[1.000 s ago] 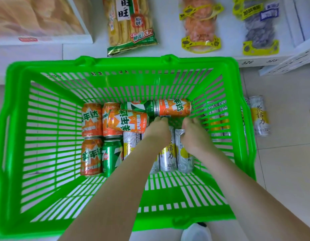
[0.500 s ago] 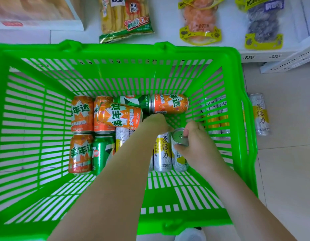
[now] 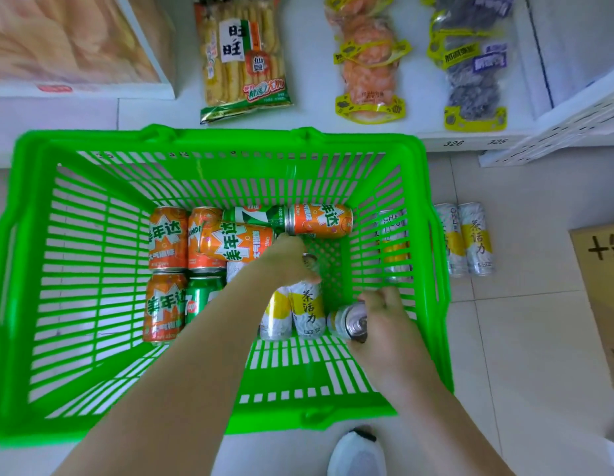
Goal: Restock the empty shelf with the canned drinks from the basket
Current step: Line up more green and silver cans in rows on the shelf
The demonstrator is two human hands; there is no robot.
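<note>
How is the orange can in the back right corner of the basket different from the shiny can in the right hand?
The orange can is orange with a white star; the shiny can is silver. The orange can lies flat on the basket floor, untouched; the shiny can is held up and tipped, top toward the camera, gripped by the right hand. Both are drink cans in the basket.

Orange cans (image 3: 168,238): white 美年达 on starburst; one shows "RINDA", part of brand.
Green can (image 3: 202,298): 7up logo.
Second green can (image 3: 254,216), at rear of basket (image 3: 216,159): big 7, small 330.
Silver-yellow can (image 3: 307,309): 茶活力 in black, vertical.
Floor cans (image 3: 475,238): 茶活力 again.
Can behind basket wall (image 3: 393,235): CHA HUO LI.
Rice-cracker bag (image 3: 243,56): 旺旺, 仙贝.
Shelf edge (image 3: 470,143): 326, 325.
Cardboard box (image 3: 604,286): black marks, unreadable.
</note>
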